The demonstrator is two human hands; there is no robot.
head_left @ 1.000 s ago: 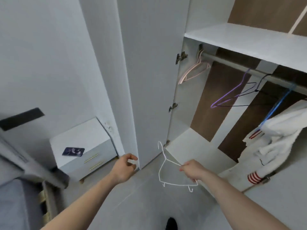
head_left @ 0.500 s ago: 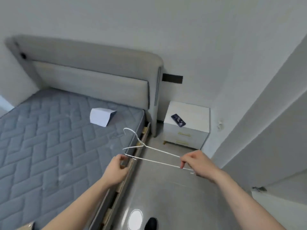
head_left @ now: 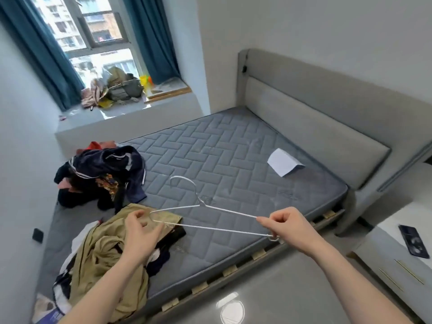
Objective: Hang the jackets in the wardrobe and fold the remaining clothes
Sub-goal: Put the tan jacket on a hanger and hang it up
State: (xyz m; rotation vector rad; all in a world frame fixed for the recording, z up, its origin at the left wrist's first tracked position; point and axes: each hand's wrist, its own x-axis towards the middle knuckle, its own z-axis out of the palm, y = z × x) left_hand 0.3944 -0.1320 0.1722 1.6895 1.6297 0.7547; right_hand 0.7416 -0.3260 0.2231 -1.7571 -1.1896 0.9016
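A white wire hanger [head_left: 211,208] is held flat over the bed's near edge, hook pointing away. My right hand [head_left: 288,226] pinches its right end and my left hand [head_left: 140,232] grips its left end. Under my left hand lies a tan jacket [head_left: 105,258] on top of dark and white clothes at the near left of the grey mattress [head_left: 233,160]. Farther back on the left sits a heap with a dark navy jacket [head_left: 105,169] with white stripes and some red and orange clothes. The wardrobe is out of view.
A white folded sheet of paper [head_left: 284,164] lies near the grey padded headboard [head_left: 327,106]. A white bedside table [head_left: 383,249] with a dark phone [head_left: 413,239] stands at the right. Clutter fills the window ledge [head_left: 117,90]. Glossy grey floor [head_left: 268,288] lies in front.
I have turned from the wardrobe to the bed. The hanger, first in my right hand alone, is now held by both hands over the clothes.
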